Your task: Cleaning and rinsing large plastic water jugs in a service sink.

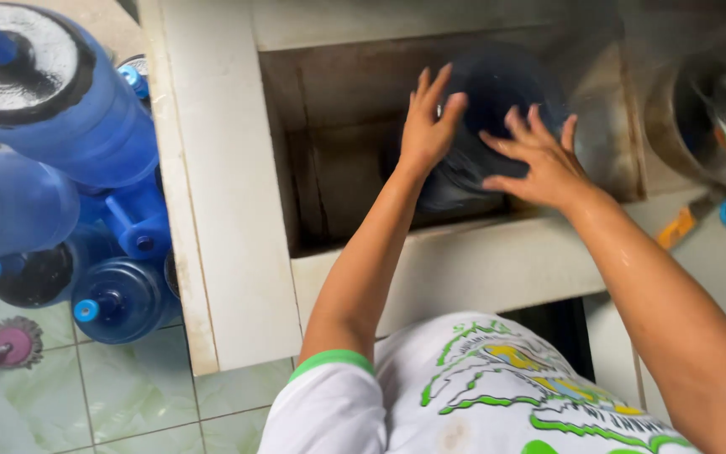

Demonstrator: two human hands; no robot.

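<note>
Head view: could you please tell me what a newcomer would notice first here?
Both hands, left and right, press flat with spread fingers on a dark blue jug inside a pale basin at centre. More blue jugs crowd the tiled floor at left, and a metal pot sits at the far right.

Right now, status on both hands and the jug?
Left hand and right hand flat on the dark blue jug, fingers spread. Jug inside the tiled basin. Nothing in the way.
</note>
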